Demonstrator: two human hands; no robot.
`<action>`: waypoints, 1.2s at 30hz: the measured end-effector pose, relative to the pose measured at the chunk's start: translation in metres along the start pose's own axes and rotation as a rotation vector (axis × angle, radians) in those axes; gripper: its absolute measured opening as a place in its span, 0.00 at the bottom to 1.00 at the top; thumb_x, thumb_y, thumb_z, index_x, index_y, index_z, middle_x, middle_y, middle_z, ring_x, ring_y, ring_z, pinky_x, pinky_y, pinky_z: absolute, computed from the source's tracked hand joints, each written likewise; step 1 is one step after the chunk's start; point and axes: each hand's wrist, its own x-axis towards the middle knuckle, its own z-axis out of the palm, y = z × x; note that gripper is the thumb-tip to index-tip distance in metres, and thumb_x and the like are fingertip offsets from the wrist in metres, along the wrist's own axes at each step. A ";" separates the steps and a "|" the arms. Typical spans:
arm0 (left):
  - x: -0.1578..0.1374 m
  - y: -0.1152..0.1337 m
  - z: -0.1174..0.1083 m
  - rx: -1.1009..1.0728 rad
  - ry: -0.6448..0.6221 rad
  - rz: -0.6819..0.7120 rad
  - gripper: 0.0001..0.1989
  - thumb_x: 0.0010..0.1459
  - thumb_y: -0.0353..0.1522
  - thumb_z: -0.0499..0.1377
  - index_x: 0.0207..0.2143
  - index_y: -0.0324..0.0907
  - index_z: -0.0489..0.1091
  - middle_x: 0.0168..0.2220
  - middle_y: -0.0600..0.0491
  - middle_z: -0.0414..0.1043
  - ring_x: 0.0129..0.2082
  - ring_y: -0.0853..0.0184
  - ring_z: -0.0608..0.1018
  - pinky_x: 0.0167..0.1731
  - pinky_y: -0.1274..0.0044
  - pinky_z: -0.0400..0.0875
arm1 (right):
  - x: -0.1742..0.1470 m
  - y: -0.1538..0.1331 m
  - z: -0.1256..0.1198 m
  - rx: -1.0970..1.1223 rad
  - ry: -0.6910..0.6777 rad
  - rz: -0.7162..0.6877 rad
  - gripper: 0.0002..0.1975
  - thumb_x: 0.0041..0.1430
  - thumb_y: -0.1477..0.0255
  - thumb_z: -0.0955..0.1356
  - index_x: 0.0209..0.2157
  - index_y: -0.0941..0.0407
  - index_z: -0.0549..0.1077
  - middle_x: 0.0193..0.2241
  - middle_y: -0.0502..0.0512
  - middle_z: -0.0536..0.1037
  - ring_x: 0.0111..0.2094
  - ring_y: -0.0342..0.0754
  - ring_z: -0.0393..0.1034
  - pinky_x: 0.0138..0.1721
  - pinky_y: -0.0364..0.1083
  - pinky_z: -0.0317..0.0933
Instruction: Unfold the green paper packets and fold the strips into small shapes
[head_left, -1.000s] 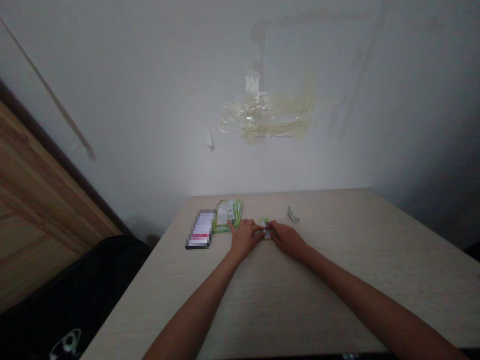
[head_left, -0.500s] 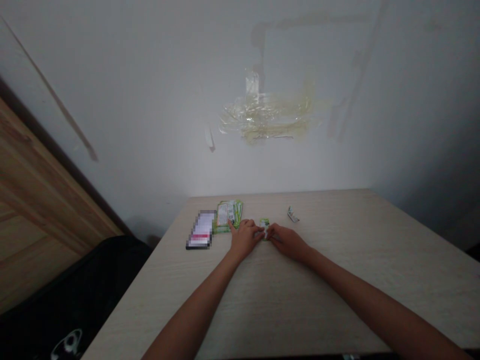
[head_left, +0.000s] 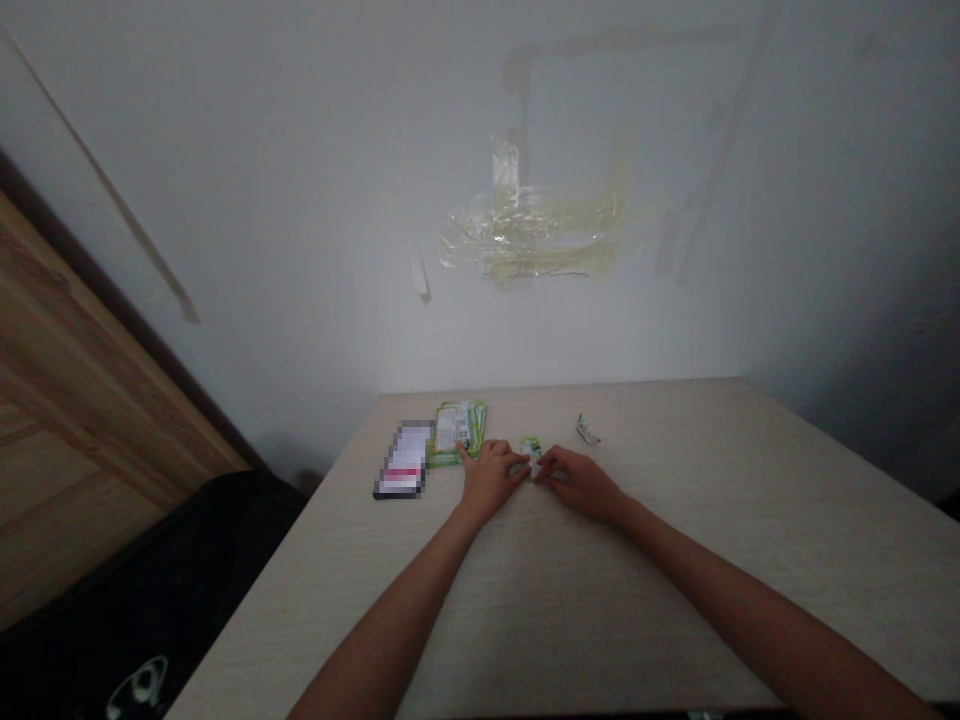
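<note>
Between my hands, flat on the table, lies a small green-and-white printed paper piece (head_left: 532,453), narrower than the ones in the stack. On its left edge, my left hand (head_left: 491,477) pinches with thumb and forefinger; its little finger sticks out toward a stack of green-and-white printed packets or leaflets (head_left: 457,430). My right hand (head_left: 581,483) holds the right edge with its fingertips drawn together. Fingers cover part of the piece, and its print is too small to read.
A phone (head_left: 401,460) with a blurred screen lies left of the stack. Beyond my right hand sits a small folded paper (head_left: 587,430). The pale wooden table (head_left: 712,480) meets a wall with peeling tape (head_left: 532,235). A black bag (head_left: 172,560) is at the left.
My right fingers have shifted very slightly on the paper piece, and a little more of it shows. Everything else looks the same.
</note>
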 end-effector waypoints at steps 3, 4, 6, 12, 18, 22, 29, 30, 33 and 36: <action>-0.001 0.000 0.000 -0.003 -0.002 -0.003 0.12 0.60 0.44 0.58 0.45 0.59 0.75 0.42 0.55 0.73 0.53 0.58 0.67 0.57 0.38 0.29 | 0.001 0.003 0.000 0.018 0.064 0.031 0.08 0.57 0.78 0.67 0.39 0.53 0.68 0.37 0.51 0.80 0.40 0.47 0.76 0.44 0.47 0.65; -0.001 0.000 -0.001 -0.002 -0.003 -0.007 0.12 0.60 0.44 0.58 0.45 0.59 0.75 0.42 0.54 0.73 0.53 0.58 0.67 0.57 0.39 0.29 | 0.001 0.004 0.000 0.013 0.068 0.039 0.08 0.57 0.78 0.67 0.39 0.53 0.68 0.37 0.51 0.80 0.41 0.47 0.76 0.44 0.47 0.65; -0.002 0.000 -0.001 0.001 -0.008 -0.013 0.12 0.59 0.44 0.59 0.45 0.58 0.75 0.42 0.54 0.73 0.53 0.58 0.67 0.58 0.39 0.29 | 0.001 0.004 0.000 -0.015 0.058 0.050 0.09 0.57 0.78 0.67 0.39 0.53 0.68 0.37 0.51 0.80 0.41 0.47 0.76 0.44 0.47 0.65; -0.005 -0.001 -0.002 0.008 -0.007 -0.016 0.13 0.58 0.45 0.60 0.45 0.59 0.75 0.42 0.55 0.74 0.53 0.58 0.67 0.58 0.40 0.28 | 0.000 -0.001 0.001 -0.067 -0.010 0.050 0.08 0.57 0.76 0.67 0.40 0.54 0.68 0.39 0.53 0.78 0.39 0.46 0.76 0.42 0.45 0.65; -0.008 -0.003 0.001 -0.011 0.049 0.003 0.13 0.57 0.47 0.60 0.44 0.60 0.75 0.50 0.57 0.74 0.58 0.55 0.64 0.57 0.38 0.28 | 0.003 0.000 0.003 -0.260 -0.013 0.024 0.05 0.60 0.74 0.67 0.39 0.55 0.69 0.39 0.55 0.76 0.41 0.47 0.73 0.44 0.45 0.64; -0.008 -0.004 0.003 -0.029 0.043 -0.016 0.12 0.58 0.47 0.59 0.44 0.62 0.75 0.52 0.59 0.75 0.61 0.52 0.61 0.56 0.38 0.26 | 0.007 -0.001 0.004 -0.379 -0.028 0.045 0.04 0.62 0.73 0.66 0.39 0.55 0.70 0.39 0.55 0.75 0.42 0.47 0.72 0.43 0.44 0.63; -0.006 -0.004 0.001 -0.037 0.002 -0.044 0.13 0.57 0.47 0.59 0.45 0.63 0.75 0.52 0.59 0.75 0.61 0.52 0.62 0.57 0.40 0.25 | 0.015 -0.005 0.002 -0.504 -0.025 0.095 0.04 0.64 0.73 0.65 0.41 0.54 0.70 0.41 0.56 0.75 0.42 0.46 0.71 0.42 0.42 0.62; -0.006 -0.004 0.001 -0.045 0.007 -0.044 0.13 0.57 0.47 0.60 0.45 0.64 0.75 0.52 0.59 0.75 0.61 0.52 0.62 0.57 0.39 0.24 | 0.016 -0.004 0.002 -0.512 -0.026 0.092 0.04 0.64 0.72 0.65 0.41 0.55 0.70 0.40 0.56 0.75 0.42 0.46 0.71 0.42 0.42 0.62; -0.006 -0.004 0.002 -0.065 0.021 -0.040 0.12 0.57 0.47 0.60 0.44 0.65 0.75 0.51 0.60 0.76 0.60 0.53 0.63 0.57 0.39 0.24 | 0.019 0.001 0.003 -0.538 -0.022 0.085 0.04 0.65 0.71 0.65 0.41 0.55 0.69 0.40 0.56 0.75 0.41 0.46 0.71 0.41 0.42 0.62; -0.006 -0.005 0.003 -0.060 0.025 -0.042 0.13 0.57 0.47 0.60 0.44 0.64 0.75 0.51 0.60 0.76 0.60 0.53 0.63 0.57 0.40 0.24 | 0.023 0.006 0.005 -0.571 -0.011 0.097 0.05 0.67 0.69 0.63 0.41 0.55 0.69 0.39 0.56 0.75 0.40 0.47 0.71 0.40 0.42 0.61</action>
